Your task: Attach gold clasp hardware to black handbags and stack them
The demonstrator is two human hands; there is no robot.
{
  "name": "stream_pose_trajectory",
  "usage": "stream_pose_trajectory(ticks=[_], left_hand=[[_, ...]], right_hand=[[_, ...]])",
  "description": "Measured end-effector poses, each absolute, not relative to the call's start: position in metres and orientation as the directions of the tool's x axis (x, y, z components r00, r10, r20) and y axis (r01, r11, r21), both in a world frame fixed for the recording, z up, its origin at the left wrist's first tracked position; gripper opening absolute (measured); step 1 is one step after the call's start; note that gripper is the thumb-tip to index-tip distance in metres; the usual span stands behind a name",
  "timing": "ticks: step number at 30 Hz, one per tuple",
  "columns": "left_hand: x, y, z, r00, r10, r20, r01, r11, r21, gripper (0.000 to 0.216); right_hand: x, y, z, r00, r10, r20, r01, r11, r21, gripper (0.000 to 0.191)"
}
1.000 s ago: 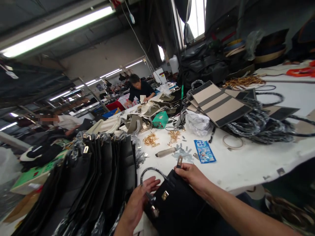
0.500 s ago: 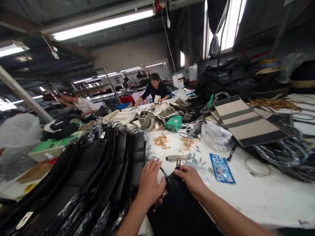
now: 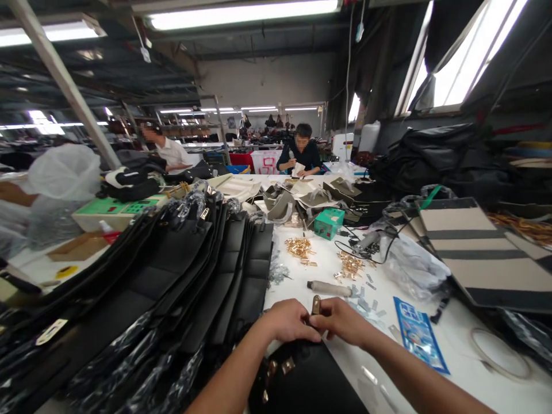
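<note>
At the near edge of the work table [image 3: 452, 374] our two hands meet over a black bag [image 3: 310, 382]. Our left hand [image 3: 288, 321] and our right hand [image 3: 345, 322] are closed, fingertips together, and both pinch a small metal tab [image 3: 316, 305] between them. The tab stands almost upright above the fingers. Its long axis runs from the bag upward and a little toward the far edge, with the rounded end on top. We cannot tell how the tab joins the bag, because the fingers cover its lower part.

The bag lies flat below our wrists and partly over the near edge. Its gold lock fittings [image 3: 280, 365] face up, just beside the left forearm.

Along the left side of the table a row of black bags [image 3: 207, 270] stands packed close, touching or nearly touching our bag. Beyond the hands lies a tool with a pale handle [image 3: 330, 288], its length across the table. Small silver pieces [image 3: 366, 299] lie near it. Two heaps of gold fittings [image 3: 301, 248] lie further, toward the middle. A blue packet [image 3: 416, 336] lies to the right of our right hand. A green box [image 3: 329, 222] and striped panels [image 3: 478, 253] lie further away. At the far end two other persons work, well apart from us.
</note>
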State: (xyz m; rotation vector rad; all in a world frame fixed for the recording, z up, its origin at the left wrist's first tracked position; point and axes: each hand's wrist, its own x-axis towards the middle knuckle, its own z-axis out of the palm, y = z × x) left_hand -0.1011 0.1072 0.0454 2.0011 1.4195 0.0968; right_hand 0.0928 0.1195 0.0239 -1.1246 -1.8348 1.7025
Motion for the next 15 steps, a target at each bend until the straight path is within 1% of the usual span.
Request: stream_pose_trajectory(ticks=[1,3,5,7,9,11,13,15], left_hand=[[-0.101,0.109,0.041,0.403,0.857,-0.319,0.811,-0.173,0.559,0.033],[-0.099,0.111,0.033,0.392,0.858,-0.331,0.81,-0.152,0.566,0.035],[-0.098,0.113,0.024,0.357,0.874,-0.33,0.813,-0.117,0.57,0.036],[-0.096,0.113,0.017,0.312,0.892,-0.328,0.814,-0.073,0.576,0.039],[-0.095,0.111,0.012,0.276,0.895,-0.352,0.811,-0.021,0.584,0.042],[-0.093,0.108,0.009,0.253,0.878,-0.407,0.806,0.041,0.591,0.047],[-0.09,0.107,0.008,0.251,0.844,-0.475,0.809,0.086,0.581,0.047],[-0.089,0.111,0.006,0.281,0.775,-0.566,0.816,0.118,0.566,0.043]], right_hand=[[0.095,0.128,0.028,-0.602,0.762,-0.237,0.332,-0.031,-0.943,0.029],[0.099,0.153,0.036,-0.524,0.83,-0.192,0.461,0.087,-0.883,0.03],[0.101,0.186,0.039,-0.394,0.917,-0.057,0.601,0.21,-0.771,0.03],[0.101,0.22,0.037,-0.312,0.948,0.059,0.685,0.268,-0.677,0.028],[0.097,0.249,0.031,-0.284,0.952,0.111,0.715,0.287,-0.637,0.028],[0.09,0.269,0.023,-0.274,0.95,0.151,0.728,0.307,-0.613,0.03],[0.08,0.282,0.013,-0.265,0.946,0.188,0.729,0.324,-0.603,0.029],[0.071,0.293,0.0,-0.254,0.936,0.242,0.718,0.35,-0.601,0.023]])
